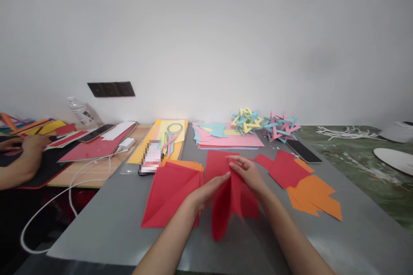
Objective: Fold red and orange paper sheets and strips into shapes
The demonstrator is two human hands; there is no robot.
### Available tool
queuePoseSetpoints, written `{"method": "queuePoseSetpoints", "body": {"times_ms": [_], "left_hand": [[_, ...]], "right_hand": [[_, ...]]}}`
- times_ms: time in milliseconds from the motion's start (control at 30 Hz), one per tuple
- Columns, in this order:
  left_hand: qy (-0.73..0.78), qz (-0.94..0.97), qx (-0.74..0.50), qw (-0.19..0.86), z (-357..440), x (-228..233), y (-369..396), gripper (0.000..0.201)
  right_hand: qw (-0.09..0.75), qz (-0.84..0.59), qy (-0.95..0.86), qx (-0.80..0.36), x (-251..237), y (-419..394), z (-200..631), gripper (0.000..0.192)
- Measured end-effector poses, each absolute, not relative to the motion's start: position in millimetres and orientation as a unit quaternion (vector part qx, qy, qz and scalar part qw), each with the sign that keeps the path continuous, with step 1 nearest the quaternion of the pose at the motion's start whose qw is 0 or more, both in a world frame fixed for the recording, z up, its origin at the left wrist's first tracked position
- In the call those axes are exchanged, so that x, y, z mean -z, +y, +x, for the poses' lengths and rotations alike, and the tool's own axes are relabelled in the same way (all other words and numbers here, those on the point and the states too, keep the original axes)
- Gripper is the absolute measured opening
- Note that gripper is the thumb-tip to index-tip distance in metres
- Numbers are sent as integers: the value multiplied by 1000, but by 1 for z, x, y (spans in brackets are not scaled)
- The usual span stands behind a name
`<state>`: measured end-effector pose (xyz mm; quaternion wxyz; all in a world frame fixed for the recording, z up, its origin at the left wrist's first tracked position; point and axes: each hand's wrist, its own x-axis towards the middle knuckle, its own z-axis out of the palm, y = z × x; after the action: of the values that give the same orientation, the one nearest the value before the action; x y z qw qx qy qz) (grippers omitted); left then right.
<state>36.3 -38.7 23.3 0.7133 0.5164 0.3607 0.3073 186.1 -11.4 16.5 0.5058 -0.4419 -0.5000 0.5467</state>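
Observation:
A red paper sheet [222, 212], bent into open folds, is held upright above the grey table between my two hands. My left hand [209, 190] is closed on its left side, the thumb near the top edge. My right hand [247, 172] pinches it at the upper right. Beneath and behind lies more red paper [217, 160], flat on the table. To the left, near my left forearm, rests a stack of creased red sheets [174, 191] with orange sheets under it. Cut red pieces [288, 168] and orange pieces [318, 195] lie to the right.
Along the wall sit a pink paper stack [232, 139], a yellow-blue paper star ball [247, 121] and a pink-blue one [280, 127]. Scissors [174, 129] rest on yellow paper, beside a phone [151, 159]. Another phone [303, 151] lies right. A co-worker's hand [34, 142] is at far left.

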Motion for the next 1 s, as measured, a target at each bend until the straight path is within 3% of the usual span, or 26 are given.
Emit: {"method": "queuePoseSetpoints", "body": {"times_ms": [200, 433, 667, 1000], "left_hand": [[380, 556, -295, 678, 31, -36, -37, 40], [409, 668, -169, 599, 1, -38, -29, 28], [417, 602, -329, 596, 11, -34, -22, 28], [438, 569, -353, 600, 15, -21, -16, 30]], "right_hand": [[507, -429, -395, -635, -6, 0, 204, 24], [461, -440, -485, -599, -7, -2, 203, 23], [445, -418, -588, -531, -11, -8, 189, 22], [414, -435, -665, -445, -19, -10, 194, 21]]}}
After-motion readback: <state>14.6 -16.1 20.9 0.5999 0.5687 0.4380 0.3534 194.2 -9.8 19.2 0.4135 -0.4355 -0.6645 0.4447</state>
